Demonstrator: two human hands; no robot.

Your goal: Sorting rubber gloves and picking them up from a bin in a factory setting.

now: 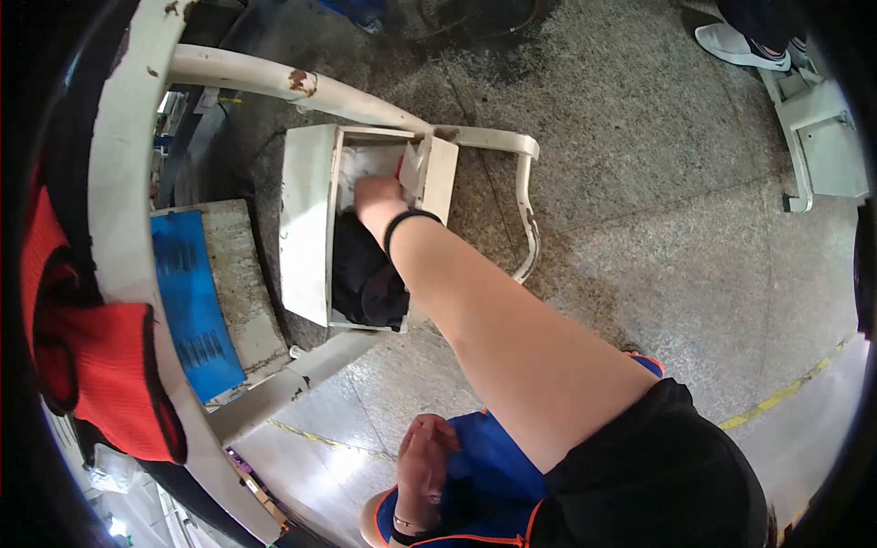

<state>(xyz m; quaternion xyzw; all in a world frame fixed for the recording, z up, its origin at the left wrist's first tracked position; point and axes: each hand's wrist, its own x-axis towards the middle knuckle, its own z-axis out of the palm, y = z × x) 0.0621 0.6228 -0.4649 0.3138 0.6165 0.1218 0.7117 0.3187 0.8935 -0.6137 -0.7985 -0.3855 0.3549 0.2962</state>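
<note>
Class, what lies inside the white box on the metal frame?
Inside the white box lie white cloth and black cloth. The right hand reaches in, covering whatever lies beneath it.

White cloth (365, 169) lies in the white box (306, 228) (far end), black cloth (365, 274) beside it.

Speckled grey stone floor (658, 210), polished and reflecting pale overhead light near the lower edge; a dark, sooty stain (457, 46) spreads across it at the top. A yellow painted floor line (786, 395) crosses at lower right — a second stretch shows at lower left. White painted metal tube frame (128, 183), chipped and rust-spotted, curves across the left side. Beside it, a worn grey slab with a blue mat (194, 301) on top. At upper right — a white metal stand (822, 146).
</note>
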